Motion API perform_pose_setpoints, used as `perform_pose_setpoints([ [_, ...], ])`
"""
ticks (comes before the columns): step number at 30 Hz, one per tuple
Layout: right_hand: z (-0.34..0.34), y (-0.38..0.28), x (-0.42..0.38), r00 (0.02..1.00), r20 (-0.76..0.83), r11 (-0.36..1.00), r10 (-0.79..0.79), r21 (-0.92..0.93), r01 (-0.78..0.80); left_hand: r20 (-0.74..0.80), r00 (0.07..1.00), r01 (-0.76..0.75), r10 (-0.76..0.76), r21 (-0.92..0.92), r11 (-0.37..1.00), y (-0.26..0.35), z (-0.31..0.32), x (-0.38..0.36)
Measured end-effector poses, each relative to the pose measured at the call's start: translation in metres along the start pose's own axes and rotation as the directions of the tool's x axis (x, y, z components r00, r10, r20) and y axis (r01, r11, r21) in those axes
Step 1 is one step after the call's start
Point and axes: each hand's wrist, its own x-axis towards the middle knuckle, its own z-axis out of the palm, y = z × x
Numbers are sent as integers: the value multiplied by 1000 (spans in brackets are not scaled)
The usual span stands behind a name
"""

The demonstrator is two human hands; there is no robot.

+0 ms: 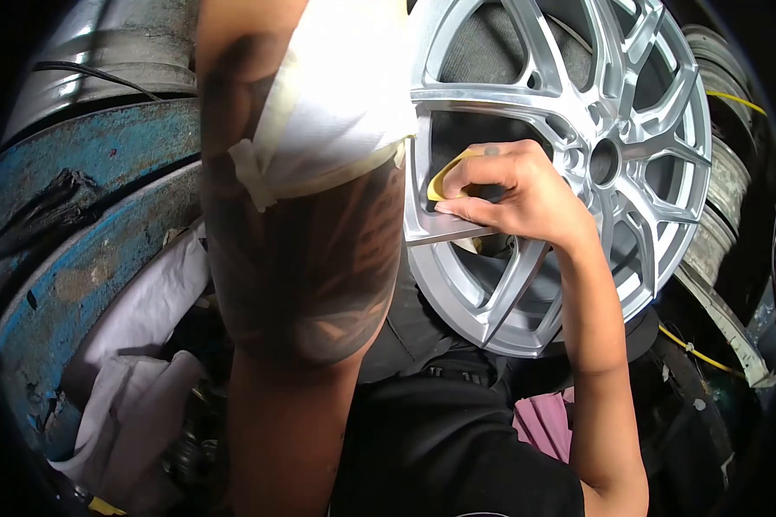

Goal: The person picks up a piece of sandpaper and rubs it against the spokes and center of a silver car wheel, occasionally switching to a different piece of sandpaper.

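Observation:
A silver multi-spoke alloy wheel (pixel 513 99) stands face-on at the right of centre. My right hand (pixel 526 191) is closed, pinching a folded yellow sheet (pixel 444 179) like sandpaper between thumb and fingers. The sheet is at an opening between the spokes, by the wheel's outer edge, and the thumb lies near the rim's lower bar. My left forearm, tattooed, fills the left centre, very close to the camera. White cloth (pixel 345 95) is fixed round it with pale tape (pixel 336 179). My left hand is out of the frame.
A scuffed blue metal rim (pixel 112 142) and a grey cylindrical part (pixel 121 43) are at the left, with pale cloth (pixel 138 405) below. More metal rims (pixel 720 177) are stacked at the right, near a yellow cable (pixel 703 353). Pink fabric (pixel 545 424) shows at lower right.

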Motion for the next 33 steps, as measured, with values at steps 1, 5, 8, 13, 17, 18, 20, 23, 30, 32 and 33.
perform_pose_setpoints([
  [1,-4,-1,2,999,43,998,-6,-54,9,-1,1000,0,0,1,1000,0,0,0],
  [5,-2,12,4,995,78,981,-63,-176,76,0,1000,-5,5,1,1000,-1,0,-1],
  [8,-1,19,4,995,89,976,-47,-209,65,2,1000,-8,8,2,1000,-1,-1,-1],
  [13,1,22,8,996,58,982,-72,-169,81,3,1000,-15,15,4,1000,-4,-1,-3],
  [17,-3,24,11,991,109,990,-78,-105,89,5,1000,-23,23,8,1000,-4,0,-2],
  [18,-3,24,12,992,108,995,-63,-65,71,5,1000,-24,24,7,1000,-3,0,-1],
  [20,-4,23,14,992,128,998,-12,65,3,7,1000,-23,22,9,1000,-3,0,0],
  [23,-4,23,18,983,176,971,59,219,-98,14,1000,-14,14,3,1000,0,1,1],
  [30,-2,25,17,985,158,985,61,150,-85,21,1000,-13,13,-7,1000,3,3,5],
  [32,-2,22,18,985,158,986,76,133,-97,25,1000,-17,17,-3,1000,3,2,6],
  [33,-1,22,18,988,147,991,47,115,-64,26,1000,-17,17,-5,1000,3,2,6],
])
